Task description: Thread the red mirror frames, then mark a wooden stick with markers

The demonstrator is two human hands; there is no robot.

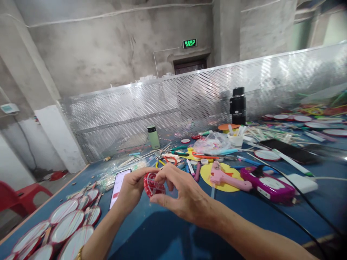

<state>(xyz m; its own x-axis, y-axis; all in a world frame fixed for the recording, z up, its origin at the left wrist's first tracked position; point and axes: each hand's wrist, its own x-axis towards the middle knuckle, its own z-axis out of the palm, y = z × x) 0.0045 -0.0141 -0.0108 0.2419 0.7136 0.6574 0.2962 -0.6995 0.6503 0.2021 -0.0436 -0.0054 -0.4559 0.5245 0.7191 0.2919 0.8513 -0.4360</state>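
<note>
1. Glossy red disc-shaped piece (152,186): centre of the frame.
2. Left hand (132,188): fingers bent closely, gripping its left edge.
3. Right hand (183,195): thumb and fingers half-curled, holding its right side.

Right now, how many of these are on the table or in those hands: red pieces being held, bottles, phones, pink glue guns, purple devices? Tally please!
Held red round piece: 1
Bottles: 2 (green bottle, black bottle)
Phones: 2 (lit phone, and what looks like a dark phone)
Pink glue gun: 1
Purple device: 1
Total: 7
</note>
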